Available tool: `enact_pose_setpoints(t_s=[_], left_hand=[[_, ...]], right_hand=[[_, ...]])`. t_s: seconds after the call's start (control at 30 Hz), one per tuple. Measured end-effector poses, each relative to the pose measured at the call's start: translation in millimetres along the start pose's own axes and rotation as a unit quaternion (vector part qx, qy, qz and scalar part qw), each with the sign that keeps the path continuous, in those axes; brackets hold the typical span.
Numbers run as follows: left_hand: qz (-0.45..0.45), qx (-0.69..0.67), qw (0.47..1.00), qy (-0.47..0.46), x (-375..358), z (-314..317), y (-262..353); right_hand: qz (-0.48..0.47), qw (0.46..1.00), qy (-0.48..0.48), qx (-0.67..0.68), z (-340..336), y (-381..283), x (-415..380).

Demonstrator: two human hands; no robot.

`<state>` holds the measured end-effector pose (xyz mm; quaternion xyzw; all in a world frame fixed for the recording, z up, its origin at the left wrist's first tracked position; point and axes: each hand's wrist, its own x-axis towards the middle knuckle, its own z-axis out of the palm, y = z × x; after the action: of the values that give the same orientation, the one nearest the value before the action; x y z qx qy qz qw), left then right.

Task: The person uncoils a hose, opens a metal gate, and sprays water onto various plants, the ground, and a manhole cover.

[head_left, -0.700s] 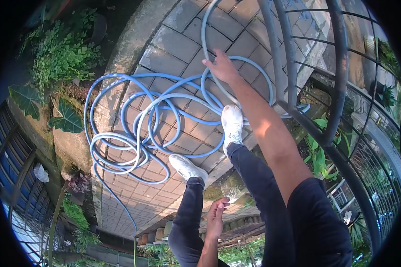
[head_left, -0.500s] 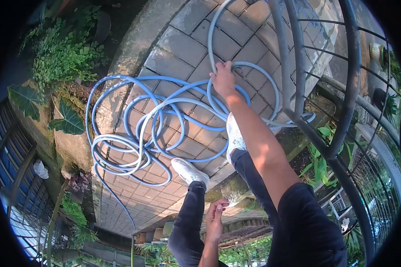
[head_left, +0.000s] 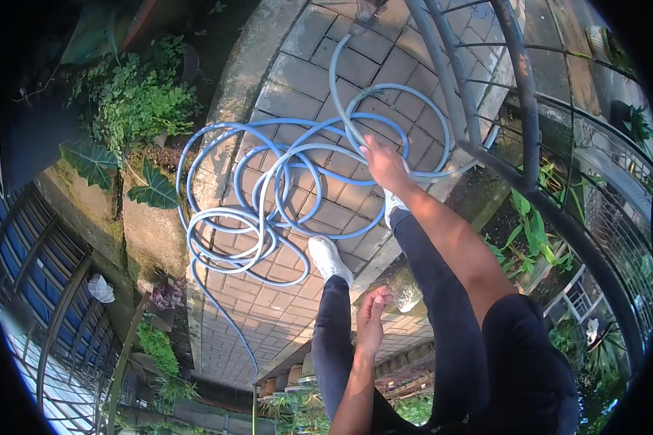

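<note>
One paved path (head_left: 297,304) of brick-like blocks fills the middle of the frame, running from the top down toward the lower centre. A dark metal railing (head_left: 527,109) curves down the right side, while barred panels with blue behind them (head_left: 40,275) stand at the lower left.

The person's dark trousers (head_left: 446,304) reach up from the bottom, right of centre. A long hose (head_left: 225,212), blue in most parts and paler in others, lies across the middle of the path in loose, overlapping loops; a tighter cluster sits left of centre. One strand trails down toward the bottom, and a pale grey-green length rises to the upper centre.

Leafy green growth (head_left: 149,105) is at the upper left, with broad dark leaves (head_left: 156,187) below it. More green plants (head_left: 533,232) grow at the right, beyond the path's edge.

The right hand (head_left: 386,165), right of centre, has its fingers bent at the pale part of the hose, touching it; I cannot tell whether they are closed around it. The left hand (head_left: 371,319), lower and apart from the hose, is loosely curled with the thumb near the fingers; whether something small is pinched there cannot be made out.

Two white shoes (head_left: 329,259) rest near the loops, the right one partly hidden behind the right forearm. A crumpled white object (head_left: 101,288) is at the lower left.
</note>
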<state>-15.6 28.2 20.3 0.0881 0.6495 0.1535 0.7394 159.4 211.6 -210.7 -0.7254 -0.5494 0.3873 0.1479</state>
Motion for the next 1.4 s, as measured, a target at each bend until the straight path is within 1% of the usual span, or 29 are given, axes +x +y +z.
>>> enact_pose_setpoints(t_s=[0.07, 0.1, 0.13, 0.17, 0.2, 0.23, 0.3, 0.37, 0.43, 0.47, 0.53, 0.57, 0.6, 0.63, 0.67, 0.73, 0.8, 0.87, 0.93, 0.97, 1.03, 1.07, 1.13, 1.2, 1.27, 1.3, 1.33, 1.37, 1.4], left_hand=[[0.013, 0.032, 0.999, -0.012, -7, -11, 2], [0.043, 0.022, 0.999, -0.021, -8, -17, -1], [0.048, 0.065, 0.996, -0.029, -8, -25, 5], [0.038, 0.083, 0.996, -0.023, -2, -32, 6], [0.049, 0.084, 0.994, -0.042, 6, -40, 6], [0.051, 0.092, 0.993, -0.053, 14, -44, 13], [0.038, 0.098, 0.992, -0.073, 29, -54, 20], [0.042, 0.109, 0.989, -0.096, 54, -52, 32], [0.013, 0.011, 0.991, -0.136, 60, -48, 42], [0.012, 0.026, 0.989, -0.143, 54, -46, 45], [-0.012, -0.032, 0.999, 0.011, 41, -36, 48], [0.007, 0.014, 0.999, 0.036, 40, -37, 45], [0.012, 0.027, 0.999, 0.030, 34, -34, 36], [0.021, 0.053, 0.998, -0.013, 21, -33, 27], [0.032, 0.082, 0.995, -0.055, 9, -31, 18], [0.049, 0.118, 0.989, -0.079, -26, -5, -2], [0.011, 0.199, 0.966, -0.166, -57, 24, -24], [0.005, 0.263, 0.944, -0.199, -84, 58, -56], [-0.004, 0.282, 0.930, -0.238, -112, 93, -84], [-0.005, 0.290, 0.926, -0.240, -125, 109, -97], [0.029, 0.354, 0.905, -0.233, -148, 142, -120], [0.033, 0.359, 0.902, -0.238, -159, 158, -126], [0.041, 0.364, 0.898, -0.244, -176, 181, -140], [0.059, 0.365, 0.891, -0.264, -190, 198, -142], [0.031, 0.507, 0.809, -0.296, -199, 224, -137], [0.044, 0.506, 0.806, -0.303, -220, 244, -121], [0.205, 0.558, 0.748, -0.293, -253, 262, -94], [0.359, 0.593, 0.668, -0.270, -274, 272, -73], [0.506, 0.525, 0.654, -0.202, -268, 288, -60]], right_hand=[[0.000, 1.000, -0.021, -0.015, -15, -3, -42], [-0.001, 0.998, -0.043, -0.034, -20, -7, -71], [0.034, 0.996, -0.075, -0.046, -33, -20, -92], [0.015, 0.997, -0.057, -0.053, -39, -25, -111], [0.005, 0.997, -0.037, -0.060, -44, -30, -137], [0.024, 0.998, -0.025, -0.056, -51, -38, -160], [0.042, 0.999, -0.007, 0.027, -63, -63, -201], [0.048, 0.997, 0.032, 0.049, -58, -87, -244], [0.046, 0.994, 0.056, 0.077, -45, -115, -291], [0.049, 0.993, 0.063, 0.089, -37, -127, -315], [0.056, 0.985, 0.077, 0.146, -22, -143, -354], [0.085, 0.981, 0.079, 0.155, -21, -153, -375], [0.110, 0.977, 0.080, 0.164, -24, -165, -394], [0.117, 0.965, 0.134, 0.194, -20, -173, -414], [0.102, 0.964, 0.162, 0.187, -17, -176, -432], [0.181, 0.952, 0.125, 0.211, -27, -185, -470], [0.194, 0.938, 0.162, 0.238, -29, -179, -511], [0.202, 0.924, 0.198, 0.258, -40, -165, -547], [0.247, 0.914, 0.204, 0.248, -58, -153, -582], [0.250, 0.911, 0.210, 0.252, -69, -150, -597], [0.237, 0.908, 0.277, 0.206, -93, -140, -621], [0.237, 0.906, 0.285, 0.206, -105, -135, -629], [0.202, 0.887, 0.332, 0.247, -120, -128, -646], [0.206, 0.884, 0.350, 0.231, -128, -130, -657], [0.272, 0.834, 0.340, 0.339, -151, -140, -664], [0.291, 0.824, 0.353, 0.334, -153, -137, -666], [0.306, 0.816, 0.360, 0.333, -146, -129, -668], [0.310, 0.799, 0.379, 0.350, -153, -129, -668], [0.316, 0.778, 0.397, 0.370, -158, -131, -666]])
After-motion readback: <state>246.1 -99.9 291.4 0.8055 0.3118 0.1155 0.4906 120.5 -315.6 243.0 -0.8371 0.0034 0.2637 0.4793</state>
